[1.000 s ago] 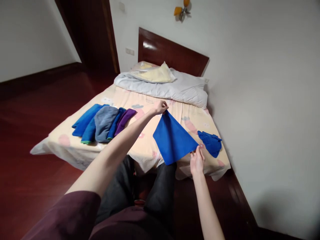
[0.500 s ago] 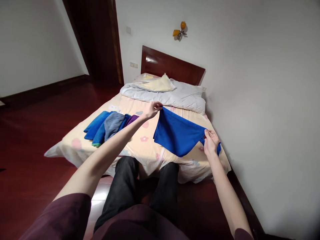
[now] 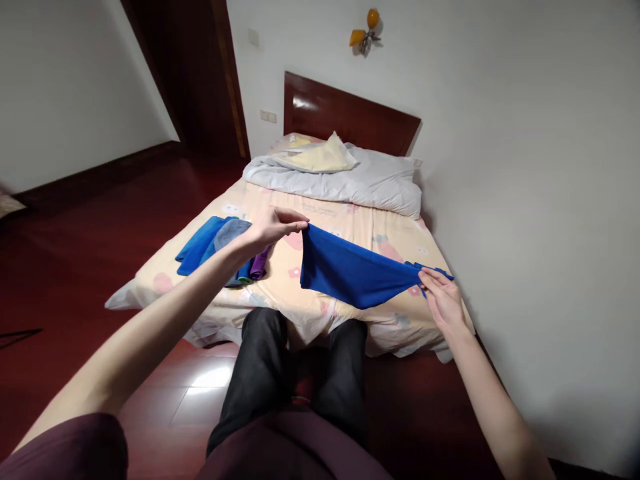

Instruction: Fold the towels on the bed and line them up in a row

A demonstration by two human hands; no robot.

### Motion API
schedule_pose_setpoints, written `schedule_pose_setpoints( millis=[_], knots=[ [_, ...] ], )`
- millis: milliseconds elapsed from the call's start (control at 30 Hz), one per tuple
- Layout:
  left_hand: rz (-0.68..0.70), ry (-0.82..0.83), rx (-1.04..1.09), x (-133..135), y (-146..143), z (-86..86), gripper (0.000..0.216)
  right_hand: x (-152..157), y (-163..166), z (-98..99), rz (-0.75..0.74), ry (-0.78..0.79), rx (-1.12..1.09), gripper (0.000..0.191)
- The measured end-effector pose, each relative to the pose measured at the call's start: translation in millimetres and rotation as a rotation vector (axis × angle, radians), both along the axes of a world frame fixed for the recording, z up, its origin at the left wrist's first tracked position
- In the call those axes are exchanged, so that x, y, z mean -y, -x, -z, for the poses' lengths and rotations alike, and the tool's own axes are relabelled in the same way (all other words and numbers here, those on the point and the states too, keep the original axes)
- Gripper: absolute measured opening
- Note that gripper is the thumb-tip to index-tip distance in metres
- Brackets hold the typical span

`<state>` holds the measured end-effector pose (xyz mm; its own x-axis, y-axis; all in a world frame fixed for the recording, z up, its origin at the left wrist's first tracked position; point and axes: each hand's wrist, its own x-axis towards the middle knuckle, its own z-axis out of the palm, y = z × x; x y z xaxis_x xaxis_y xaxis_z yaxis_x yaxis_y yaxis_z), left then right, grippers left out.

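I hold a bright blue cloth (image 3: pixel 350 273) stretched in the air over the foot of the bed (image 3: pixel 350 220). My left hand (image 3: pixel 273 225) pinches its left corner. My right hand (image 3: pixel 443 301) pinches its right corner, lower and nearer the wall. The cloth sags between them. A row of folded cloths (image 3: pixel 213 243), blue, grey-blue and purple, lies on the bed's left side, partly hidden behind my left forearm. The crumpled blue cloth seen before on the right of the bed is hidden behind the held cloth and my right hand.
A white duvet (image 3: pixel 370 183) and a yellow pillow (image 3: pixel 320 159) lie at the head of the bed, below a dark wooden headboard (image 3: pixel 350 113). A white wall (image 3: pixel 525 167) runs close along the bed's right side. Dark red floor (image 3: pixel 90 240) spreads to the left. My legs stand at the bed's foot.
My hands have drawn apart, pulling the blue cloth from a hanging triangle into a wide stretched band. My left hand moved left and nearer; my right hand moved right.
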<state>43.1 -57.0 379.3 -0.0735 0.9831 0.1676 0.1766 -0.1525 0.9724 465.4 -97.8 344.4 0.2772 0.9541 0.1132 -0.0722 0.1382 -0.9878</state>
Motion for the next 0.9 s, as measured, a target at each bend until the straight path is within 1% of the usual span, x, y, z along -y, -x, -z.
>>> schedule_pose_setpoints(
  millis=[100, 200, 267, 333, 400, 500, 567, 633, 700, 767, 833, 900],
  knots=[
    [0.011, 0.051, 0.024, 14, 14, -1.7, 0.039, 1, 5, -2.5, -0.069, 0.037, -0.032, 0.049],
    [0.04, 0.091, 0.029, 21, 26, -1.8, 0.038, -8, 15, -4.7, -0.126, 0.102, -0.056, 0.045],
    [0.028, 0.107, 0.032, 19, 33, 2.7, 0.036, -20, 23, -5.4, -0.176, 0.16, -0.068, 0.041],
    [-0.007, 0.13, 0.033, 12, 39, 12.2, 0.034, -37, 32, -4.0, -0.228, 0.218, -0.083, 0.037],
    [-0.045, 0.164, 0.024, -2, 44, 25.7, 0.032, -60, 41, 0.3, -0.263, 0.257, -0.09, 0.033],
    [-0.105, 0.186, -0.002, -33, 48, 48.2, 0.034, -104, 57, 11.7, -0.267, 0.287, -0.07, 0.027],
    [-0.152, 0.164, -0.02, -60, 50, 60.9, 0.037, -138, 68, 20.9, -0.244, 0.29, -0.036, 0.026],
    [-0.196, 0.101, -0.047, -88, 51, 70.0, 0.038, -170, 78, 29.8, -0.198, 0.267, 0.008, 0.028],
    [-0.215, -0.002, -0.092, -115, 54, 75.1, 0.038, -199, 84, 38.1, -0.153, 0.197, 0.059, 0.032],
    [-0.219, -0.124, -0.152, -136, 57, 77.1, 0.036, -220, 87, 46.3, -0.137, 0.08, 0.109, 0.036],
    [-0.218, -0.236, -0.209, -147, 60, 78.5, 0.035, -233, 87, 55.9, -0.125, -0.041, 0.145, 0.037],
    [-0.23, -0.313, -0.259, -147, 62, 82.9, 0.034, -235, 85, 69.1, -0.103, -0.125, 0.174, 0.035]
  ],
)
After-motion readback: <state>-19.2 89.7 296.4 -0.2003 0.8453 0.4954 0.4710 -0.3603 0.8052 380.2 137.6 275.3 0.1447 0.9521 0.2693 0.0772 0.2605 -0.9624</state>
